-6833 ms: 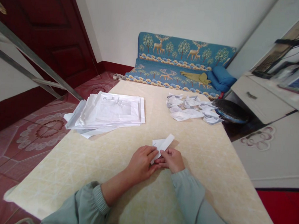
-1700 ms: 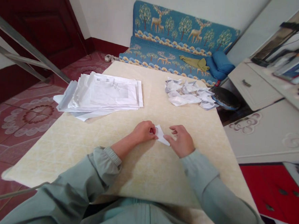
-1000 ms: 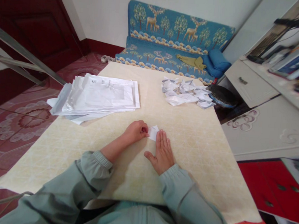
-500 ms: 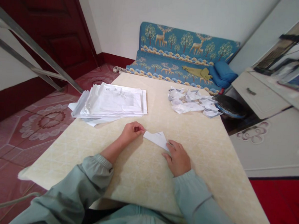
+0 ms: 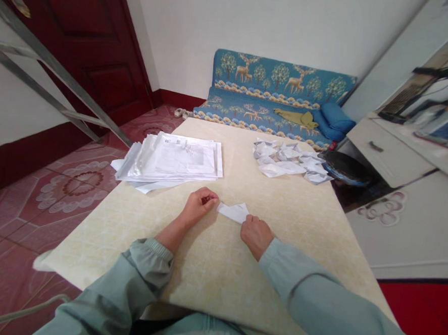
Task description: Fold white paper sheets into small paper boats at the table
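A small folded piece of white paper [image 5: 233, 212] lies between my two hands over the cream tabletop [image 5: 202, 267]. My left hand [image 5: 200, 205] pinches its left tip between thumb and forefinger. At the paper's right end, my right hand [image 5: 257, 234] is closed on it with the fingers curled, and that end is hidden under them. A stack of white paper sheets [image 5: 182, 157] lies beyond my left hand. Several folded white paper pieces [image 5: 280, 167] sit in a group at the far right of the table.
A blue patterned sofa [image 5: 266, 97] stands past the table's far edge. White cabinets [image 5: 414, 214] are on the right, with a dark pan [image 5: 347, 167] beside them. To the left are a metal ladder-like frame [image 5: 73, 85] and a dark red door [image 5: 91, 33].
My right hand has gone from spread fingers at the paper's right end to a closed grip on it. My left hand keeps its pinch. The view has tilted slightly.
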`<state>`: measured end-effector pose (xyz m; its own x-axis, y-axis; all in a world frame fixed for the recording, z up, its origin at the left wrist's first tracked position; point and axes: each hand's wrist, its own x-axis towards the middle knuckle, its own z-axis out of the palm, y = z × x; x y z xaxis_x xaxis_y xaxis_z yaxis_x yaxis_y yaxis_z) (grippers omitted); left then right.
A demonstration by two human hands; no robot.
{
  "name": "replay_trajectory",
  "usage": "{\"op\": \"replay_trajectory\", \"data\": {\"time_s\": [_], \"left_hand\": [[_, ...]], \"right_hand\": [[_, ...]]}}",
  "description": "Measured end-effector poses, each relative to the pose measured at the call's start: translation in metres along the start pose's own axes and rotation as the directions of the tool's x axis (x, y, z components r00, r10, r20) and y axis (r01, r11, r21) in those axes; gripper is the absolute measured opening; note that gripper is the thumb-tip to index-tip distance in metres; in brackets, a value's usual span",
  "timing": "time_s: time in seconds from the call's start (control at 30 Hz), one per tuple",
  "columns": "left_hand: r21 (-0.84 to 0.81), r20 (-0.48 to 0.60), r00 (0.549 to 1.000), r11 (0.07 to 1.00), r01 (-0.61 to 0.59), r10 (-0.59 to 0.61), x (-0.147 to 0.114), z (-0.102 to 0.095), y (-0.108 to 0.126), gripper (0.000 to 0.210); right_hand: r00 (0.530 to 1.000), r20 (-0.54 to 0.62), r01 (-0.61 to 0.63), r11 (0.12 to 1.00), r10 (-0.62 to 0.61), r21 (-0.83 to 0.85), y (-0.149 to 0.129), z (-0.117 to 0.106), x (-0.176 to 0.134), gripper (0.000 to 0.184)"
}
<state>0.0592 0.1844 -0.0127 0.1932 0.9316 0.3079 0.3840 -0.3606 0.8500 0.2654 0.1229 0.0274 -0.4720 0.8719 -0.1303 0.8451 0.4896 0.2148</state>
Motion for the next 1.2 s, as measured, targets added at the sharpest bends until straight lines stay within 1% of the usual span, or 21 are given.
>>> {"op": "replay_trajectory", "data": {"time_s": [0.07, 0.13, 0.17, 0.23, 0.3, 0.37, 0.43, 0.5, 0.57, 0.6, 0.67, 0.77, 0.87, 0.97, 1.03, 1.1, 1.17, 1.2], "left_hand": [[0.018, -0.016, 0.995, 0.995, -0.101, 0.101, -0.001, -0.001, 0.006, 0.019], [0.046, -0.013, 0.978, 0.977, -0.209, 0.210, -0.003, -0.002, 0.015, 0.024], [0.054, -0.002, 0.969, 0.967, -0.247, 0.248, -0.004, -0.003, 0.021, 0.027], [0.053, 0.044, 0.961, 0.960, -0.274, 0.272, -0.007, -0.004, 0.032, 0.033], [0.048, 0.085, 0.967, 0.969, -0.243, 0.238, -0.009, -0.004, 0.041, 0.027], [0.018, 0.113, 0.977, 0.983, -0.184, 0.181, -0.011, -0.005, 0.048, 0.019], [-0.037, 0.143, 0.985, 0.995, -0.095, 0.099, -0.013, -0.006, 0.051, 0.019], [-0.085, 0.167, 0.986, 0.996, 0.019, -0.004, -0.015, -0.006, 0.052, 0.019], [-0.105, 0.159, 0.982, 0.987, 0.118, -0.101, -0.017, -0.005, 0.052, 0.018], [-0.108, 0.144, 0.981, 0.983, 0.147, -0.131, -0.019, -0.004, 0.053, 0.017], [-0.102, 0.114, 0.984, 0.983, 0.151, -0.139, -0.021, -0.002, 0.055, 0.016], [-0.029, 0.115, 0.992, 0.998, 0.050, -0.046, -0.023, -0.002, 0.062, 0.014], [0.100, 0.191, 0.980, 0.992, -0.082, 0.062, -0.024, -0.003, 0.071, 0.013], [0.171, 0.262, 0.960, 0.974, -0.151, 0.103, -0.024, -0.004, 0.079, 0.015], [0.164, 0.273, 0.957, 0.976, -0.146, 0.098, -0.025, -0.005, 0.084, 0.016], [0.114, 0.283, 0.957, 0.988, -0.105, 0.069, -0.027, -0.005, 0.086, 0.016], [0.023, 0.320, 0.947, 0.999, -0.025, 0.016, -0.028, -0.005, 0.088, 0.020], [-0.036, 0.353, 0.935, 0.999, 0.037, -0.022, -0.029, -0.004, 0.088, 0.024]], "right_hand": [[1.000, -0.023, -0.014, 1.000, 0.014, 0.001, 0.012, -0.005, -0.003, 0.022], [0.997, -0.064, -0.040, 0.999, 0.042, 0.034, 0.022, -0.013, -0.007, 0.019], [0.994, -0.087, -0.053, 0.997, 0.059, 0.063, 0.027, -0.017, -0.010, 0.017], [0.991, -0.119, -0.049, 0.988, 0.067, 0.146, 0.032, -0.024, -0.017, 0.014], [0.989, -0.133, -0.031, 0.968, 0.066, 0.251, 0.034, -0.029, -0.024, 0.012], [0.989, -0.130, -0.022, 0.930, 0.074, 0.366, 0.035, -0.031, -0.030, 0.013], [0.989, -0.116, -0.024, 0.879, 0.090, 0.477, 0.036, -0.030, -0.034, 0.014], [0.987, -0.107, -0.038, 0.826, 0.118, 0.563, 0.037, -0.028, -0.036, 0.014], [0.983, -0.107, -0.054, 0.786, 0.152, 0.616, 0.037, -0.026, -0.036, 0.013], [0.980, -0.112, -0.058, 0.775, 0.164, 0.629, 0.037, -0.025, -0.035, 0.013], [0.976, -0.136, -0.048, 0.774, 0.171, 0.632, 0.036, -0.024, -0.034, 0.013], [0.961, -0.220, -0.013, 0.816, 0.171, 0.577, 0.033, -0.026, -0.033, 0.012], [0.931, -0.324, 0.030, 0.854, 0.165, 0.519, 0.031, -0.029, -0.034, 0.012], [0.891, -0.427, 0.078, 0.872, 0.157, 0.484, 0.029, -0.031, -0.036, 0.012], [0.856, -0.494, 0.107, 0.883, 0.152, 0.457, 0.028, -0.033, -0.036, 0.013], [0.823, -0.552, 0.146, 0.887, 0.136, 0.437, 0.028, -0.034, -0.037, 0.014], [0.795, -0.597, 0.203, 0.883, 0.105, 0.424, 0.029, -0.037, -0.038, 0.015], [0.783, -0.616, 0.236, 0.877, 0.084, 0.419, 0.030, -0.039, -0.038, 0.016]]}}
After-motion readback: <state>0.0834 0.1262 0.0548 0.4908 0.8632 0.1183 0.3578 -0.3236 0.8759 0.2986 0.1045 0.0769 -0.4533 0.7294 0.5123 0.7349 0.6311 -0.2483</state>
